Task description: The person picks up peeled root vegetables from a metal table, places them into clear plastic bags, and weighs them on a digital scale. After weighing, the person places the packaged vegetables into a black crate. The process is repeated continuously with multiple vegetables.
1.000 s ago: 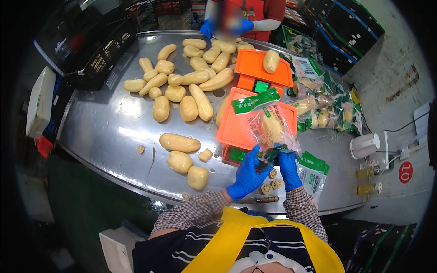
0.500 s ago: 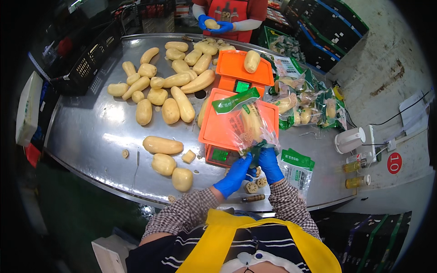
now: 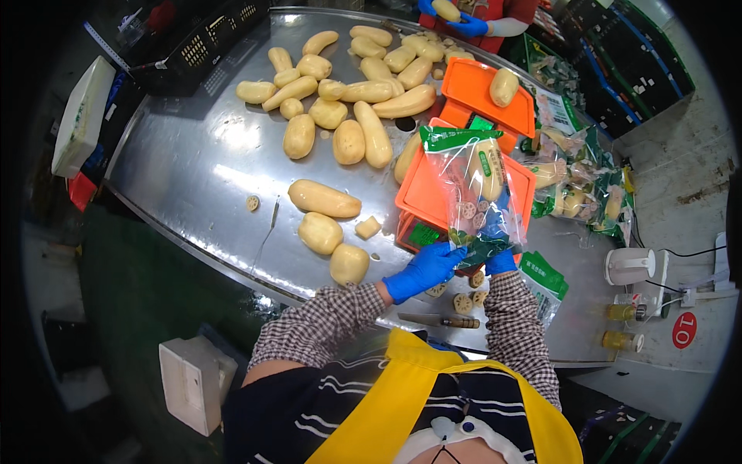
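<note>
Both my hands wear blue gloves. My left hand (image 3: 423, 270) grips the lower edge of a clear plastic bag (image 3: 473, 193) with a green top strip, holding pale lotus root pieces and slices. My right hand (image 3: 498, 246) is pushed up inside or behind the bag's lower end. The bag lies over an orange scale (image 3: 427, 193) on the steel table (image 3: 193, 170). Loose lotus root slices (image 3: 464, 300) and a knife (image 3: 440, 319) lie just below my hands.
Many peeled lotus roots (image 3: 348, 93) cover the table's far half; three more lie near my left arm (image 3: 325, 232). A second orange scale (image 3: 479, 100) carries one root. Filled bags (image 3: 576, 185) pile at the right. Another person's blue-gloved hands (image 3: 456, 15) work at the far edge.
The bag has gone from bunched and upright to stretched flat over the scale. My hands have stayed at its lower end.
</note>
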The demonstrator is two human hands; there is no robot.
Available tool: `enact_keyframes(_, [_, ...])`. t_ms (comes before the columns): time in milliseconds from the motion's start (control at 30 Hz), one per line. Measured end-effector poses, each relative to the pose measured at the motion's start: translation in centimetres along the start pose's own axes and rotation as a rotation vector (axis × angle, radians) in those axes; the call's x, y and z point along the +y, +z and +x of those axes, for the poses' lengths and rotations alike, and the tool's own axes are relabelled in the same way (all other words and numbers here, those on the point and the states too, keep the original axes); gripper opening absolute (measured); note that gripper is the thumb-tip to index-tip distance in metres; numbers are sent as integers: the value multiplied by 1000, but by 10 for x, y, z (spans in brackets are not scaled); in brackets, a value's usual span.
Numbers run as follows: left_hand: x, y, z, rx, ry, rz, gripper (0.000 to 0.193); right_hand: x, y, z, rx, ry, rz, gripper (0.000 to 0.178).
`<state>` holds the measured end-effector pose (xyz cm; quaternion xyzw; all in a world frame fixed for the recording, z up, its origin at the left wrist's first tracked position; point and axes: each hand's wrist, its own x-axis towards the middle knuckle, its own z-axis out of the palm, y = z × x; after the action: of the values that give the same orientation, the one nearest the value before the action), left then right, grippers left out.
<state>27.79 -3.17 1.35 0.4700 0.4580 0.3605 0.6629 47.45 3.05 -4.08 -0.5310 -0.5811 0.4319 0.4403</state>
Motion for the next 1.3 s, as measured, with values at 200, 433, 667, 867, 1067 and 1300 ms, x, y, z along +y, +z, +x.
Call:
enact_keyframes(200, [-15,-100,-37,232,189,198,20,-3,5,1,1,6,75,30])
enact_keyframes(433, [-37,-238,-59,904,94,553,35,-28,8,-31,-12,-222,-521,39])
enact_keyframes(667, [-53,-263,-33,1110,148,541,53,-75,14,-81,208,-454,-769,29])
enact_keyframes(867, [-27,-311,6,1213,188,636,56,-88,25,-128,167,-326,-593,18])
enact_keyframes(1067, [-6,-354,40,1203,98,649,59,-78,63,-160,28,-87,-484,17])
enact_keyframes(1300, [0,-397,72,1155,88,677,63,-72,95,-156,-95,-52,-531,19])
